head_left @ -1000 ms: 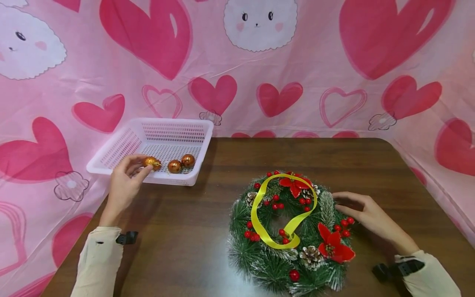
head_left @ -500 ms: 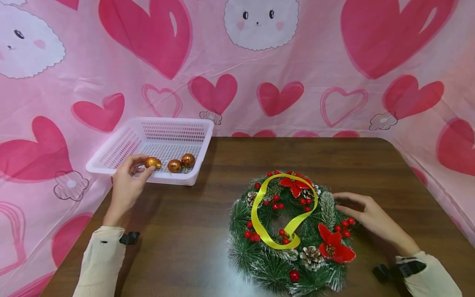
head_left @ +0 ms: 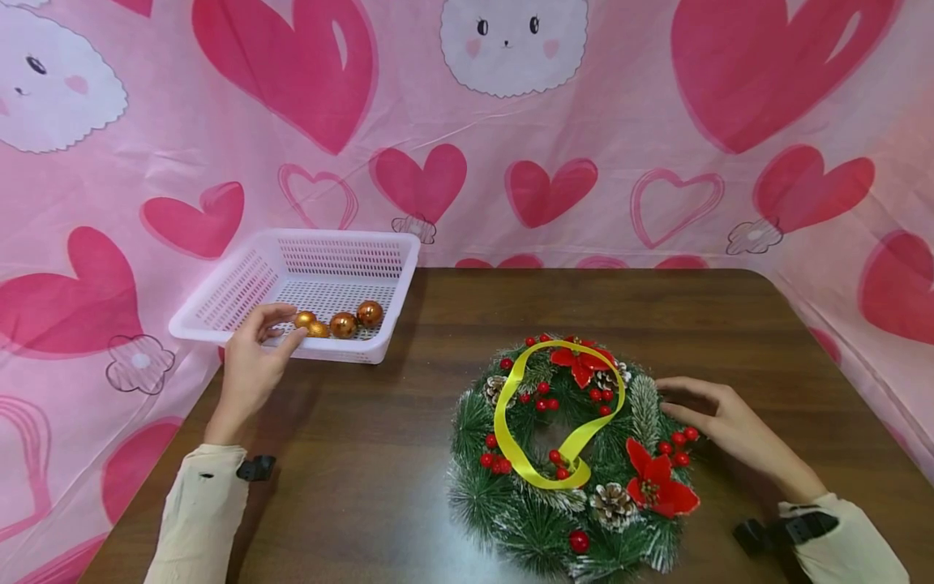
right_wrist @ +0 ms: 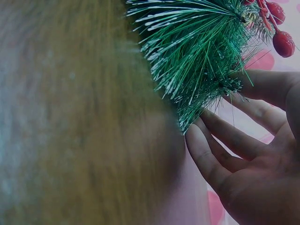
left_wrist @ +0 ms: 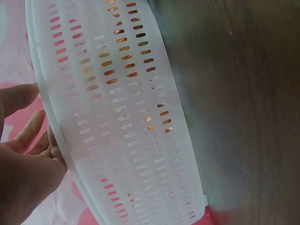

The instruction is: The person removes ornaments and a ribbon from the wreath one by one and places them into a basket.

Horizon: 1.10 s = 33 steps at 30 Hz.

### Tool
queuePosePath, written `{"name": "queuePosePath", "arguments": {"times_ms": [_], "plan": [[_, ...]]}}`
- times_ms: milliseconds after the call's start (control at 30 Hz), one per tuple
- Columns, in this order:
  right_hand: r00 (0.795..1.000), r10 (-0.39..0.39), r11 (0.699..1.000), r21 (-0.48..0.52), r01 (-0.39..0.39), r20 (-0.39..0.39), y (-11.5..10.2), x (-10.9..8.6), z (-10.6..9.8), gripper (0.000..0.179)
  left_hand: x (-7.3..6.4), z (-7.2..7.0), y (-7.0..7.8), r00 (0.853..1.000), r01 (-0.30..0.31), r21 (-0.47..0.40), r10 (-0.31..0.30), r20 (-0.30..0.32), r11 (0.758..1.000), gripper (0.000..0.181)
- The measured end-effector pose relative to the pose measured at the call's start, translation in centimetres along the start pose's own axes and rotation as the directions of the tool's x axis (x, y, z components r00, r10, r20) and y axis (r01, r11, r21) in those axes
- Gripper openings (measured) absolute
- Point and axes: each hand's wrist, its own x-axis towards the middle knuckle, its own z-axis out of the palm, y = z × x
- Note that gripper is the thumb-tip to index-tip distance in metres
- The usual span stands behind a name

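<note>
My left hand [head_left: 255,357] reaches over the near rim of a white plastic basket [head_left: 343,350], its thumb and fingers apart with nothing between them. Two gold baubles [head_left: 318,329] lie inside by its fingertips, beside two shiny copper baubles [head_left: 344,325]. In the left wrist view, the basket wall [left_wrist: 126,112] hides most of the baubles. My right hand [head_left: 730,426] rests against the right edge of a green Christmas wreath [head_left: 481,495], its fingers long and loose. In the right wrist view, those fingertips [right_wrist: 199,140] touch the frosted needles [right_wrist: 187,51].
A loop of yellow ribbon [head_left: 507,430] lies across the wreath, among red berries, pinecones [head_left: 613,504] and red flowers [head_left: 658,480]. The brown wooden table [head_left: 350,470] runs back to a pink heart-patterned cloth [head_left: 620,105]. The basket stands at its back left.
A gold bauble held between my left thumb and fingers has been let go and now lies in the basket with the others. The right hand and wreath have stayed put.
</note>
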Motion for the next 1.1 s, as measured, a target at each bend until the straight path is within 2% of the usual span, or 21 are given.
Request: {"name": "queuePosePath", "arguments": {"times_ms": [267, 533, 567, 633, 733, 833, 900, 1000, 1033, 1100], "plan": [[1.0, 0.005, 1.0, 0.007, -0.005, 0.004, 0.1, -0.1, 0.1, 0.036, -0.1, -0.1, 0.1, 1.0, 0.01, 0.03, -0.01, 0.019, 0.999, 0.038], [1.0, -0.021, 1.0, 0.016, 0.021, -0.007, 0.1, 0.0, 0.1, 0.035, -0.2, 0.0, 0.4, 1.0, 0.007, 0.031, -0.008, 0.023, 0.999, 0.037], [1.0, -0.027, 0.999, 0.016, 0.028, -0.012, 0.1, 0.0, 0.0, 0.034, -0.2, 0.1, 0.6, 1.0, 0.005, 0.023, -0.005, 0.015, 1.0, 0.036], [0.999, -0.046, 0.999, 0.023, 0.047, -0.029, 0.2, 0.1, 0.0, 0.033, -0.3, 0.3, 1.8, 1.0, -0.012, -0.007, 0.012, -0.011, 1.0, 0.033], [0.995, -0.076, 0.997, 0.01, 0.077, -0.072, -0.1, 0.1, 0.0, 0.031, -0.4, 1.0, 3.4, 0.995, -0.092, -0.063, 0.089, -0.051, 0.994, 0.028], [0.985, -0.098, 0.995, -0.018, 0.097, -0.139, -0.9, 0.0, 0.0, 0.031, -0.7, 1.7, 4.9, 0.978, -0.207, -0.074, 0.203, -0.052, 0.976, 0.025], [0.976, -0.106, 0.994, -0.047, 0.098, -0.188, -1.5, 0.1, 0.0, 0.033, -0.9, 2.4, 5.4, 0.964, -0.264, -0.081, 0.263, -0.018, 0.961, 0.025], [0.959, -0.131, 0.991, -0.062, 0.12, -0.251, -2.7, 0.1, -0.1, 0.035, -1.9, 3.5, 7.4, 0.944, -0.312, -0.111, 0.321, 0.08, 0.944, 0.025], [0.955, -0.136, 0.99, -0.069, 0.122, -0.263, -3.1, 0.1, -0.2, 0.035, -2.3, 4.0, 8.1, 0.932, -0.326, -0.123, 0.34, 0.122, 0.937, 0.024], [0.95, -0.156, 0.987, -0.072, 0.141, -0.271, -4.1, 0.1, -0.2, 0.036, -3.3, 4.9, 9.3, 0.901, -0.358, -0.144, 0.382, 0.207, 0.923, 0.024]]}}
